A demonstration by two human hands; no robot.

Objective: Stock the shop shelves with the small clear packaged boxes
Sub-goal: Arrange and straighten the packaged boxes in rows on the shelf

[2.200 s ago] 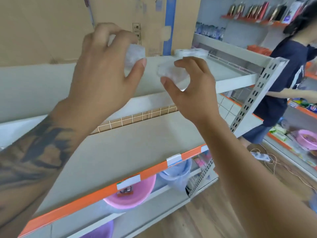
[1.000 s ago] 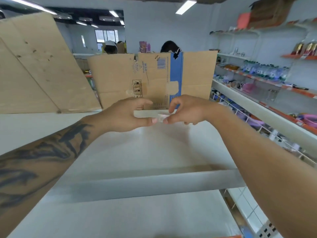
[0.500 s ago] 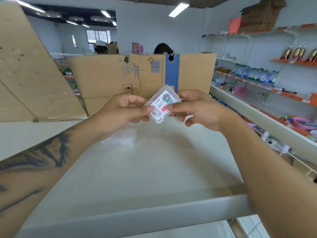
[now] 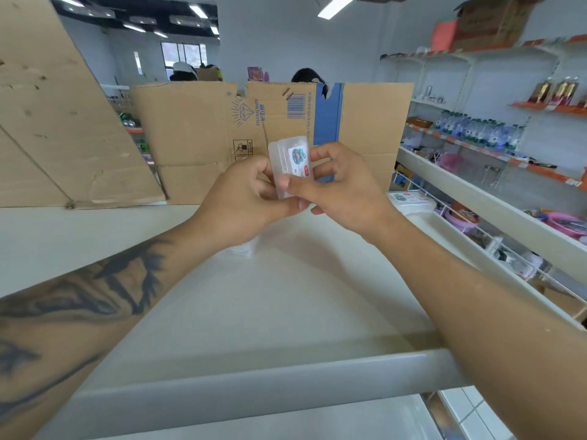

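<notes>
**Both hands holding one clear box above the top shelf**

You hold a small clear box [image 4: 291, 165] upright between your two hands, raised above the white top shelf [image 4: 286, 300] and not touching it. Its printed label, teal and red on white, faces you. Your left hand [image 4: 244, 201] grips the box from the left and below, fingers curled round its lower edge. Your right hand [image 4: 343, 188] pinches it from the right: the thumb lies across the lower front face, and the curled fingers wrap behind the right side. Both hands are thus closed on the same box.

Under your left wrist, a second clear package [image 4: 243, 249] lies on the shelf surface; most of it is hidden by the hand, so you cannot tell its shape or contents. At the far right end of the shelf sits a stack of white packets [image 4: 411, 201] with printed tops. Flattened cardboard sheets [image 4: 197, 141] stand upright along the back of the shelf. Beyond them, the tops of two people's heads show. To your right, wall shelves [image 4: 495, 150] with orange edge strips carry rows of bottles.
</notes>
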